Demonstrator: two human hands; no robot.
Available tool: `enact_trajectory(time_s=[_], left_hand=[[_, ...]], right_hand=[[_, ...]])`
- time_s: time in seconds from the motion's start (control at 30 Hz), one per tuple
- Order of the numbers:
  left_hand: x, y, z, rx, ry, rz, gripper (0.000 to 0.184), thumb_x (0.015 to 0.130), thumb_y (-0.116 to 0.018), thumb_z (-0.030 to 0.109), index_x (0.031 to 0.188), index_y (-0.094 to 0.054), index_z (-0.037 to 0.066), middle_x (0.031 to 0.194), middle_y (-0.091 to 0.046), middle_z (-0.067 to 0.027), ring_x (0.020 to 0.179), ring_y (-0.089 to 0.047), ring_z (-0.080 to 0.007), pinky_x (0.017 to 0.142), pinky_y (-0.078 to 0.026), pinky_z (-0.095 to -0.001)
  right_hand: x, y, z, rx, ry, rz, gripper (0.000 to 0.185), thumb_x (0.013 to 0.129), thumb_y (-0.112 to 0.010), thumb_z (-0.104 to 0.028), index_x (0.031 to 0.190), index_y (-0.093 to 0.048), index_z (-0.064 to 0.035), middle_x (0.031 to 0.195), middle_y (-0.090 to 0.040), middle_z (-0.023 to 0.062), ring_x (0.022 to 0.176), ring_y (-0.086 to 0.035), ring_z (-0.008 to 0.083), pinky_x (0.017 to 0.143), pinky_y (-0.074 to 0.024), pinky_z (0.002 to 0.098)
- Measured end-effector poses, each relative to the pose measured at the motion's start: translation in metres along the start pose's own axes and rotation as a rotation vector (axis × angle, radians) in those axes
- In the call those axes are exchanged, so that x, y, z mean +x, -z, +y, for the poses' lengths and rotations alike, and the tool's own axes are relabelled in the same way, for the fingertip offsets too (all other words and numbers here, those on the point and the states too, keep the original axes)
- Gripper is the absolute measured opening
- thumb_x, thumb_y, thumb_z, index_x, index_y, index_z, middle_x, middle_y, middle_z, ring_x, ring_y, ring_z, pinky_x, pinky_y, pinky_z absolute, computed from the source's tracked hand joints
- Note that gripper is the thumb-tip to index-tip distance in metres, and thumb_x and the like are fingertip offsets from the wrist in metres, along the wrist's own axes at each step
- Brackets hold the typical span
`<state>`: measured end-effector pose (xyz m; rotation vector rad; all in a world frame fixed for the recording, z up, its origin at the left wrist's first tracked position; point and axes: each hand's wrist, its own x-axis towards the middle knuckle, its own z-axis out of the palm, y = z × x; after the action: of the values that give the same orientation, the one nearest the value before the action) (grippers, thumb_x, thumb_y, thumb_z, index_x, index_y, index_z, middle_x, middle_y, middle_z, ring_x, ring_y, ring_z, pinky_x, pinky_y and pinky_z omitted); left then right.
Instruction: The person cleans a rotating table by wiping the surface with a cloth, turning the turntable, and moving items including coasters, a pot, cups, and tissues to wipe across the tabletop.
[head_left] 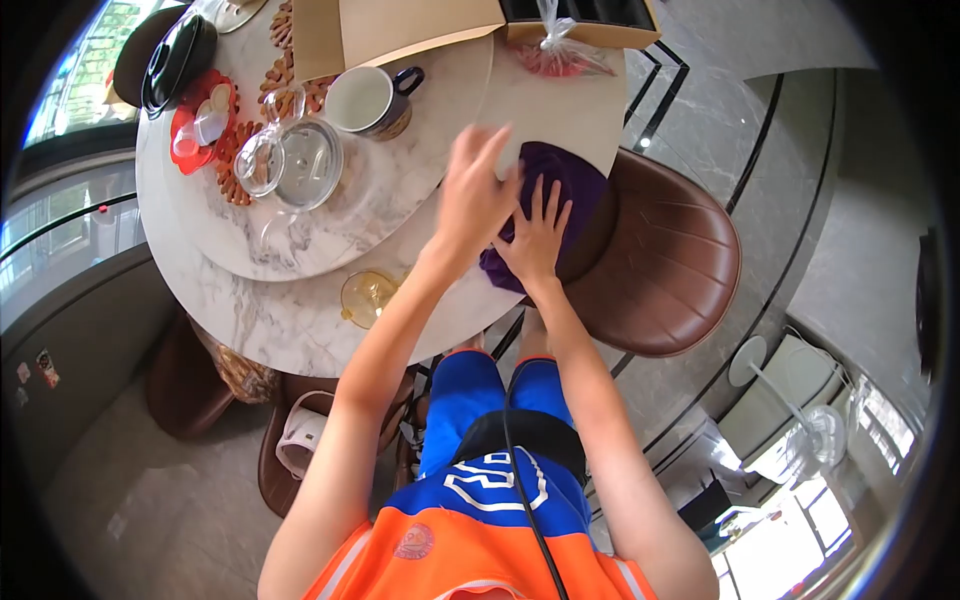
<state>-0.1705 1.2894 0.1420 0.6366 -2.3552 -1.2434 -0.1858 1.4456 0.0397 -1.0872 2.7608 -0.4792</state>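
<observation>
A dark purple cloth [580,180] lies folded at the right edge of the marble table [230,310], partly hidden under my hands. My right hand [537,235] rests flat on the cloth with its fingers spread. Just left of it, my left hand [474,195] is raised over the cloth's left side, its fingers stretched out and slightly blurred by motion. Nothing shows in its grasp, and I cannot tell whether it touches the cloth.
On the table are an enamel mug [365,100], a clear glass teapot [308,165], an amber glass cup [368,298], a red tray [183,125], a cardboard box [410,25] and a tied plastic bag [558,55]. A brown chair [660,260] stands right.
</observation>
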Motion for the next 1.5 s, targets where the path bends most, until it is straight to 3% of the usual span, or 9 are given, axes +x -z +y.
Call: enact_trajectory(time_s=[0.13,0.33,0.43,0.67,0.73,0.87,1.1,1.27,1.5], left_hand=[[0.12,-0.121,-0.003,0.136,0.068,0.071,0.088,0.083,-0.074,0.035,0.147,-0.032,-0.008,0.151,-0.035,-0.023,0.135,-0.042,-0.0418,0.106,-0.043,-0.0456],[0.181,-0.166,-0.014,-0.003,0.297,0.246,0.047,0.088,-0.065,0.011,0.13,-0.048,-0.003,0.117,-0.06,-0.0257,0.106,-0.06,-0.0443,0.088,-0.051,-0.0467],[0.148,-0.14,0.002,0.045,-0.087,0.332,0.028,0.083,-0.059,-0.004,0.111,-0.057,-0.003,0.102,-0.062,-0.0231,0.091,-0.061,-0.0464,0.077,-0.051,-0.0474],[-0.018,-0.048,0.044,0.228,0.181,0.416,0.03,0.083,-0.064,-0.007,0.111,-0.059,-0.002,0.098,-0.062,-0.0221,0.085,-0.063,-0.0398,0.076,-0.051,-0.0429],[-0.075,-0.035,0.033,0.361,0.22,0.411,0.05,0.069,-0.052,-0.015,0.116,-0.058,-0.001,0.107,-0.059,-0.0252,0.093,-0.058,-0.0485,0.083,-0.05,-0.0491],[-0.132,-0.005,0.029,0.298,0.356,0.238,0.045,0.071,-0.052,-0.017,0.112,-0.059,-0.001,0.101,-0.056,-0.0224,0.089,-0.059,-0.0443,0.078,-0.05,-0.0475],[-0.175,0.0,-0.013,0.444,0.411,0.266,0.033,0.075,-0.056,-0.012,0.107,-0.058,-0.002,0.099,-0.054,-0.0202,0.087,-0.058,-0.0414,0.075,-0.049,-0.048],[-0.187,-0.002,-0.011,0.454,0.395,0.303,0.036,0.074,-0.058,-0.011,0.109,-0.06,-0.001,0.103,-0.054,-0.0201,0.093,-0.059,-0.0402,0.08,-0.05,-0.047],[-0.21,-0.023,-0.018,0.425,0.382,0.284,0.039,0.073,-0.055,-0.014,0.11,-0.059,-0.002,0.106,-0.052,-0.0218,0.099,-0.056,-0.0413,0.086,-0.047,-0.0482]], right_hand=[[0.061,0.006,0.05,-0.078,-0.001,0.032,0.073,0.075,-0.075,-0.052,0.139,-0.057,-0.0228,0.159,-0.032,0.0205,0.149,-0.018,0.0479,0.117,-0.0101,0.068],[0.136,0.014,0.099,-0.067,0.058,0.096,0.075,0.082,-0.061,-0.064,0.144,-0.053,-0.0206,0.158,-0.031,0.0232,0.148,-0.018,0.0495,0.116,-0.009,0.0692],[0.138,0.017,0.099,-0.073,0.07,0.079,0.075,0.082,-0.061,-0.064,0.143,-0.054,-0.0207,0.158,-0.031,0.0229,0.148,-0.018,0.0502,0.116,-0.0087,0.0695],[0.153,0.031,0.117,-0.039,0.18,0.021,0.074,0.078,-0.072,-0.052,0.146,-0.051,-0.0294,0.162,-0.027,0.0197,0.15,-0.014,0.0463,0.118,-0.0066,0.0658],[0.166,0.025,0.116,-0.052,0.19,0.046,0.073,0.079,-0.071,-0.051,0.145,-0.051,-0.0301,0.161,-0.027,0.02,0.15,-0.014,0.0465,0.117,-0.0074,0.0662],[0.181,0.004,0.104,-0.101,0.148,0.128,0.066,0.082,-0.068,-0.048,0.143,-0.054,-0.0298,0.16,-0.031,0.0206,0.148,-0.016,0.0496,0.114,-0.0085,0.0717],[0.085,0.006,0.043,0.147,0.508,-0.054,0.051,0.078,-0.07,-0.037,0.118,-0.069,-0.0063,0.156,-0.04,0.0171,0.148,-0.025,0.0413,0.119,-0.0148,0.0606],[-0.012,0.023,0.071,0.172,0.54,-0.193,0.056,0.072,-0.077,-0.031,0.122,-0.067,-0.0096,0.157,-0.036,0.0193,0.148,-0.027,0.0392,0.12,-0.0207,0.0558],[0.136,-0.014,0.101,-0.027,0.633,0.0,0.076,0.08,-0.067,-0.052,0.147,-0.049,-0.0226,0.159,-0.032,0.0199,0.149,-0.026,0.0364,0.121,-0.02,0.0528]])
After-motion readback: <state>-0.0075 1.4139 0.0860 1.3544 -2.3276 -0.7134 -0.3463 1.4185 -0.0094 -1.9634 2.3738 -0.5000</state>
